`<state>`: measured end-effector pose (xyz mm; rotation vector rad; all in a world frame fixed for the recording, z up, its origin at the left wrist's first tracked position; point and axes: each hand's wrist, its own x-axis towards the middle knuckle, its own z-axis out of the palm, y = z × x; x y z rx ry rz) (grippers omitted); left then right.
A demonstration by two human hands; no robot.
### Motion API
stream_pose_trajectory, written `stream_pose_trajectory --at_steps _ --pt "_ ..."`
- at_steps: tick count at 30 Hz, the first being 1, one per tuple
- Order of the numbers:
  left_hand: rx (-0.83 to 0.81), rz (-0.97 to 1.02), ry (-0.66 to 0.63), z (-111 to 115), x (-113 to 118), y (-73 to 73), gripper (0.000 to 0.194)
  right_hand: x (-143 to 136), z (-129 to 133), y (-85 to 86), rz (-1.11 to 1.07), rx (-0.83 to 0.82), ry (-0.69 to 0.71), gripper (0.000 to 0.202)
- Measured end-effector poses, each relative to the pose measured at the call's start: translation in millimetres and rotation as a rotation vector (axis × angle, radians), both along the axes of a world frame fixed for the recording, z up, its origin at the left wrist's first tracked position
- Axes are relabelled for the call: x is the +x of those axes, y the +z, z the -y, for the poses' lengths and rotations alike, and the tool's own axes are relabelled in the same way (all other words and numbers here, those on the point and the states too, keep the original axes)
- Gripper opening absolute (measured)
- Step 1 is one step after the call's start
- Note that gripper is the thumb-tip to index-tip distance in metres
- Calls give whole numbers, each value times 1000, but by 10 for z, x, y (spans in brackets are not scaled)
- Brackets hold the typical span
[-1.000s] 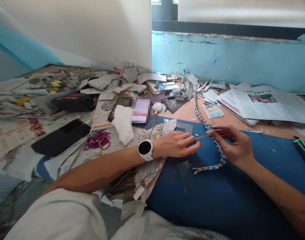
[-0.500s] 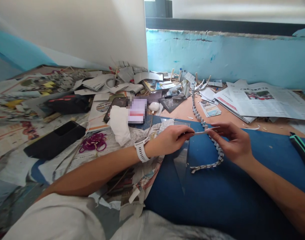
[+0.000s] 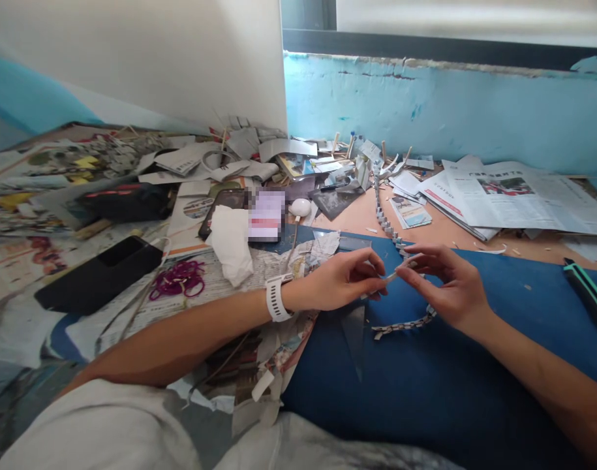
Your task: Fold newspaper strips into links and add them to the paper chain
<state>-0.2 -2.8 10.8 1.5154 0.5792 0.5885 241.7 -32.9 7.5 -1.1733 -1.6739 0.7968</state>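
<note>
A small pale paper strip [image 3: 391, 277] bridges my two hands above the blue mat. My left hand [image 3: 344, 279], with a white watch on its wrist, pinches one end between thumb and fingers. My right hand [image 3: 445, 281] pinches the other end, its fingertips bent over it. Behind and below the right hand runs a folded-paper chain [image 3: 389, 228] of zigzag links. Its front end lies curved on the mat, and the right hand hides its middle.
The blue cutting mat [image 3: 400, 385] carries a clear set square [image 3: 354, 339]. At right lie a green-black utility knife [image 3: 589, 294] and newspapers [image 3: 518, 196]. Phones [image 3: 100, 274], tissue [image 3: 230, 245], purple cord [image 3: 178, 279] and paper scraps crowd the left and back.
The paper strip has tilted, and less of it shows between my hands. My left hand has turned and moved slightly right, its fingers curling. My right hand has shifted slightly left.
</note>
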Motion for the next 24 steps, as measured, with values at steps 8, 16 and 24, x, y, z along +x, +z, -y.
stream_pose_trajectory --at_steps 8,16,24 --pt "0 69 -22 50 7 36 19 -72 36 58 -146 -235 120 51" --pt "213 14 -74 60 -10 41 29 -13 -32 81 -184 -231 -13 52" --pt "444 19 -26 24 -21 47 30 -43 -32 76 -291 -318 61 53"
